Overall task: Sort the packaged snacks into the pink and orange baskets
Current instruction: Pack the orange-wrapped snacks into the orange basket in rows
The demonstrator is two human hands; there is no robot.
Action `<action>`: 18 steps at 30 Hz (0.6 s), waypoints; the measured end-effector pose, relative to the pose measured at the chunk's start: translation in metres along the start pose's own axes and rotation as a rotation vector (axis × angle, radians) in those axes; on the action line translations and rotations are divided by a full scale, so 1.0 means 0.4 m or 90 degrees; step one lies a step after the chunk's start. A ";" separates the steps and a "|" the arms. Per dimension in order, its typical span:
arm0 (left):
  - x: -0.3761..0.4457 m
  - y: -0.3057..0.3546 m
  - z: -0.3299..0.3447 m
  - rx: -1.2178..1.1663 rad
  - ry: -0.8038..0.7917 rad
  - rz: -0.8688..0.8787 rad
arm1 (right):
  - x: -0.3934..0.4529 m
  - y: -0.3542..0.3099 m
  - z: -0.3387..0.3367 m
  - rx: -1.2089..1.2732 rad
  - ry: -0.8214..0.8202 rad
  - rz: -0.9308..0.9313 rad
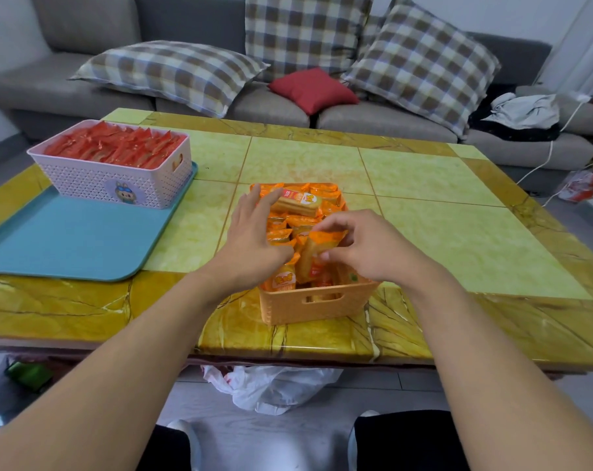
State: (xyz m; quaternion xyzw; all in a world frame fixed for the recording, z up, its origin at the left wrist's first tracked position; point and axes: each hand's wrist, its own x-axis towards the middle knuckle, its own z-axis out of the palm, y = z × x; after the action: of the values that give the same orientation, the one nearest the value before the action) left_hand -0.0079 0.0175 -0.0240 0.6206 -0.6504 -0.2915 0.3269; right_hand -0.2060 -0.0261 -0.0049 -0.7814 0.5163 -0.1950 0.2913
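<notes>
I judge sorting nearly done; red packets fill the pink basket (pixel 118 185) on the teal tray (pixel 67 239); my right hand (pixel 366 249) pinches an orange snack packet (pixel 313 256) over the brimming orange basket (pixel 317 305); my left hand (pixel 250 239) rests flat, fingers straight, on the pile.

Grey sofa (pixel 84 79) along the far wall, three plaid cushions (pixel 172 74) and a small red cushion (pixel 313 90) on it. Yellow-green marbled table (pixel 424 185) in front. Grey tiled floor (pixel 424 385), white plastic bag (pixel 271 389) under the table. Clothes pile (pixel 522 113) on sofa's right end. Soft daylight.
</notes>
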 end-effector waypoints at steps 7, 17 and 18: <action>0.000 -0.004 0.027 0.030 -0.007 0.021 | 0.023 0.001 0.052 -0.055 0.025 0.037; 0.012 -0.016 0.054 0.119 0.046 0.011 | 0.010 -0.034 -0.014 -0.243 0.013 0.130; 0.011 -0.016 0.055 0.122 0.046 0.012 | 0.004 -0.036 -0.014 -0.289 0.006 0.147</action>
State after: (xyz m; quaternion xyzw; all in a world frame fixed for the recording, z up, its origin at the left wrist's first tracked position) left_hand -0.0215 0.0120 -0.0421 0.6533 -0.6686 -0.2023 0.2921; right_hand -0.1987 -0.0249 0.0090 -0.7617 0.6340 -0.0434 0.1266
